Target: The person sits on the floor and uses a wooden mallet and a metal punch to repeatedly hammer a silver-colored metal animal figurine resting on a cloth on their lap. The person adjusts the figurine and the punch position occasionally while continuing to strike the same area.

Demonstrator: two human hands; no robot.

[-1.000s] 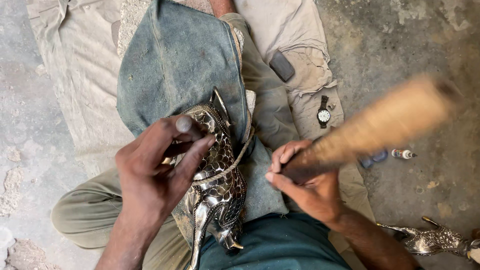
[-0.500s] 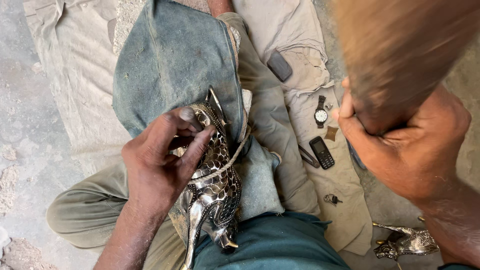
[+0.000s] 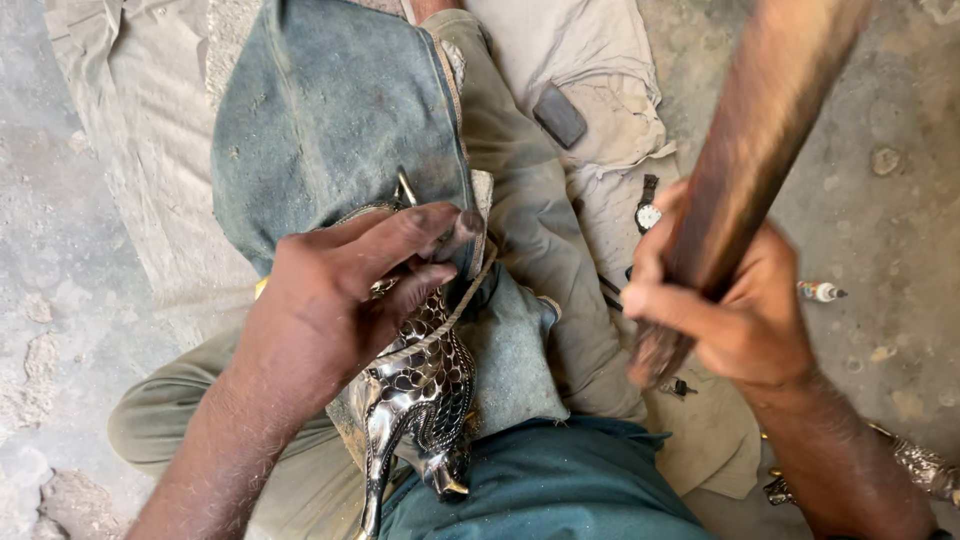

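From the far left I see bare concrete floor (image 3: pixel 60 300) and a beige cloth (image 3: pixel 150 150) spread under the seated person. Next comes the left hand (image 3: pixel 340 300), fingers closed together around a small punch (image 3: pixel 462 225) that is pressed onto the silver scaled bird figure (image 3: pixel 420 385). That figure lies across the lap, propped against a blue-grey denim pad (image 3: pixel 320 110) draped over the knee, its foot pointing down toward the teal shirt (image 3: pixel 540 480). Further right, on a pale cloth (image 3: pixel 600 60), lie a dark flat stone (image 3: pixel 560 115) and a wristwatch (image 3: pixel 648 212). Then the right hand (image 3: pixel 740 320), clamped tight on a wooden mallet (image 3: pixel 750 170) raised above the work (it is blurred, so I cannot read its head). A small tube (image 3: pixel 820 291) sits on the floor beyond, and another silver piece (image 3: pixel 920 465) shows at the lower right edge.

I judge this to be mid-chasing, between blows. The next strike calls for the mallet landing squarely on the punch top while the left fingers hold the tip steady on the scales.
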